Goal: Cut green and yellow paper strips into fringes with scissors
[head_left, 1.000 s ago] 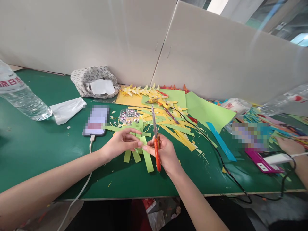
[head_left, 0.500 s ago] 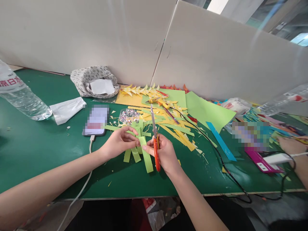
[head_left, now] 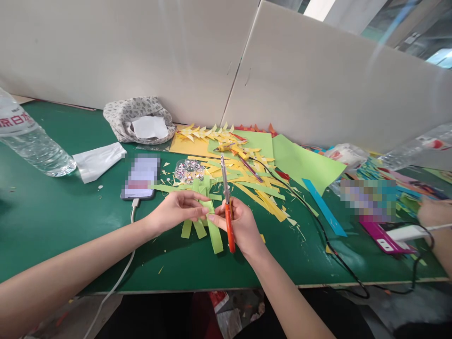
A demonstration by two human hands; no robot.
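Observation:
Between my two hands is a light green paper strip (head_left: 214, 237), hanging over the table edge side of a small pile. My left hand (head_left: 175, 210) pinches its upper left edge with thumb and fingertips. My right hand (head_left: 243, 225) is closed round orange-handled scissors (head_left: 230, 230), whose blades point away from me; its thumb and a finger also grip the strip. Other green strips (head_left: 198, 228) lie partly hidden behind my left hand. Beyond them is a clear tray of small gems (head_left: 189, 171), beside yellow paper strips (head_left: 270, 202).
A phone (head_left: 141, 176) with a white cable lies left, near a water bottle (head_left: 38, 141). Behind the strips rests a yellow glue gun (head_left: 238, 150), its black cord (head_left: 318, 226) trailing right. Green paper sheets (head_left: 307, 162) lie further back. Another person's hand (head_left: 434, 219) is at far right.
Both hands have drawn slightly closer on the strip, and the strip has shifted a little left at its lower end. The other person's hand has moved right.

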